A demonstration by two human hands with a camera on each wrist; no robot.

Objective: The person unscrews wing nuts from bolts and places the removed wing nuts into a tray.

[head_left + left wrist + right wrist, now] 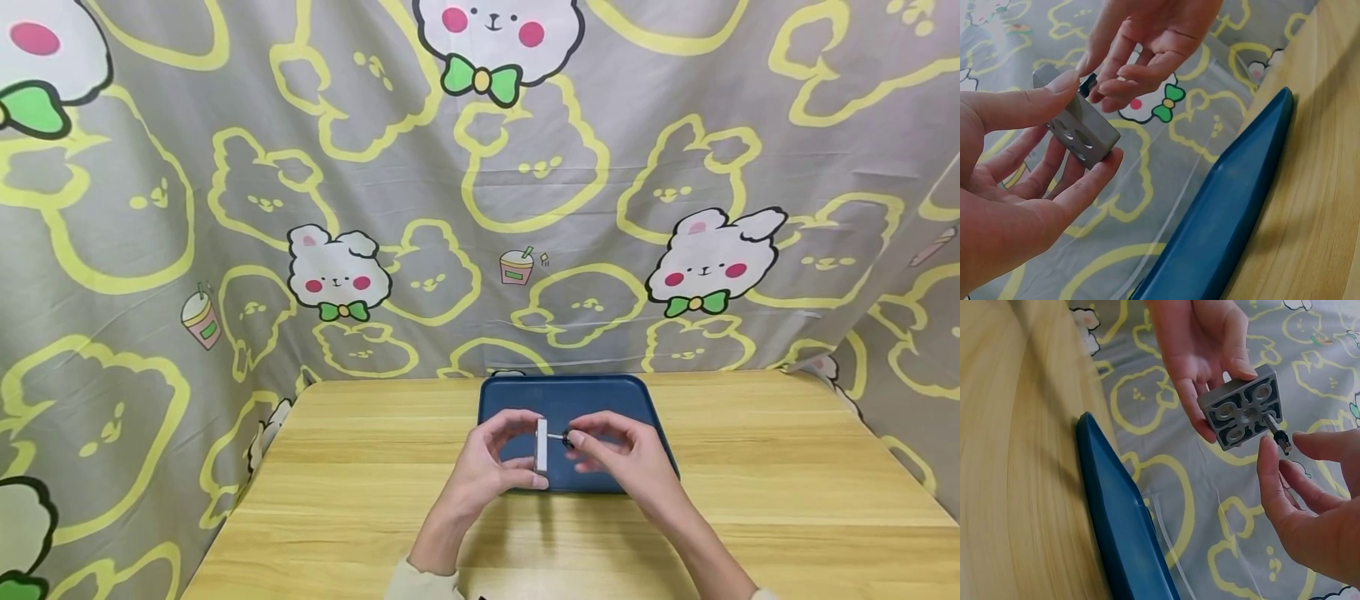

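My left hand (480,467) holds a square grey metal plate (1241,412) on edge by its rims, thumb on one side and fingers on the other. Round holes and ribbed recesses show on the plate's face in the right wrist view. A thin metal bolt (1274,428) with a dark band near its outer end sticks out from one corner hole. Around that outer end are the thumb and fingertips of my right hand (626,450), pinching it lightly. Both hands are raised above the blue tray (615,400).
The blue tray lies on a wooden table (360,467), toward the back edge. Behind and beside the table hangs a grey curtain (450,192) printed with rabbits and yellow outlines.
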